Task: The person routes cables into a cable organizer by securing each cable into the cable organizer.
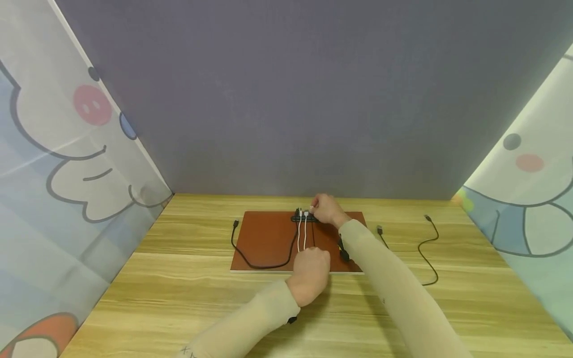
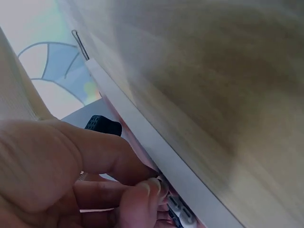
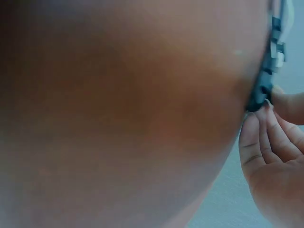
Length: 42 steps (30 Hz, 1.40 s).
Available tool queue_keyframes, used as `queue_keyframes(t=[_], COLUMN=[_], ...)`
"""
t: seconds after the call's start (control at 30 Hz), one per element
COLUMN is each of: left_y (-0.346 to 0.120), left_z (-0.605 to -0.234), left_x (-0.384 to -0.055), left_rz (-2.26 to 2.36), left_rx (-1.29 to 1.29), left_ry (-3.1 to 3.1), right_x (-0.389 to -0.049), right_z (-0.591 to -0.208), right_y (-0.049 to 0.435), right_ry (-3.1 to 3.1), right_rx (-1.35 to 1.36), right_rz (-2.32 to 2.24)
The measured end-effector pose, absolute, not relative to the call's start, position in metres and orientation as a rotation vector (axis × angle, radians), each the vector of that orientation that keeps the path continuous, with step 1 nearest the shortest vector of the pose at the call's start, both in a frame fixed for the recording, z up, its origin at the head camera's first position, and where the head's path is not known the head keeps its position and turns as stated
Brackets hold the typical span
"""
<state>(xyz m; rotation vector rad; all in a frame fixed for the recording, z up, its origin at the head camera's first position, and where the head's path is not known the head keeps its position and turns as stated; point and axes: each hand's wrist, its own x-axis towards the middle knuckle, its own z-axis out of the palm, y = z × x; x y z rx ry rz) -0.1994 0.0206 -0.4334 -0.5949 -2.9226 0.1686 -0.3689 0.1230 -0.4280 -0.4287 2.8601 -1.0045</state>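
Note:
A black cable organizer strip (image 1: 303,219) lies near the back of a brown mat (image 1: 264,233), with a black cable (image 1: 264,266) and white cables (image 1: 305,236) seated in it. My right hand (image 1: 329,211) pinches a cable end at the strip's right end. In the right wrist view its fingertips (image 3: 261,114) meet right at the end of the strip (image 3: 266,78). At the mat's front edge, my left hand (image 1: 312,271) pinches a cable with thumb and index finger, mostly hidden by the fingers. White connectors (image 2: 183,211) show beside those fingertips in the left wrist view.
Right of the mat, a dark USB plug (image 1: 380,230) and a thin dark cable (image 1: 421,246) lie on the wooden table (image 1: 192,293). A black plug (image 1: 236,223) sits by the mat's left edge. A grey panel (image 1: 291,99) stands behind, with patterned curtains (image 1: 40,164) at both sides.

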Motion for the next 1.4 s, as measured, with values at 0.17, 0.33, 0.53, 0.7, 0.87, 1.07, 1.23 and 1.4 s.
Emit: queue_keyframes(t=[0.17, 0.33, 0.53, 0.7, 0.87, 1.07, 1.23, 1.4], left_y=[0.021, 0.019, 0.016, 0.012, 0.010, 0.012, 0.014, 0.013], left_z=[-0.433, -0.432, -0.430, -0.428, -0.426, -0.426, -0.427, -0.428], left_x=[-0.198, -0.197, -0.196, -0.195, -0.195, -0.195, -0.195, -0.197], left_rz=[0.174, 0.088, 0.002, -0.057, -0.117, -0.056, -0.029, -0.069], left_rx=[-0.557, -0.534, -0.535, -0.555, -0.587, -0.587, -0.575, -0.589], left_ry=[-2.953, -2.996, -3.024, -3.008, -2.993, -3.028, -3.047, -3.054], right_x=[-0.371, -0.371, -0.372, -0.372, -0.373, -0.371, -0.367, -0.363], right_z=[-0.428, -0.426, -0.427, -0.427, -0.426, -0.423, -0.419, -0.414], right_y=[0.122, 0.123, 0.123, 0.124, 0.126, 0.129, 0.135, 0.145], right_ry=[2.866, 2.866, 2.854, 2.852, 2.862, 2.847, 2.844, 2.834], right_rx=[-0.441, -0.454, -0.468, -0.487, -0.501, -0.499, -0.488, -0.490], right_rz=[-0.942, -0.906, -0.917, -0.946, -0.923, -0.849, -0.908, -0.976])
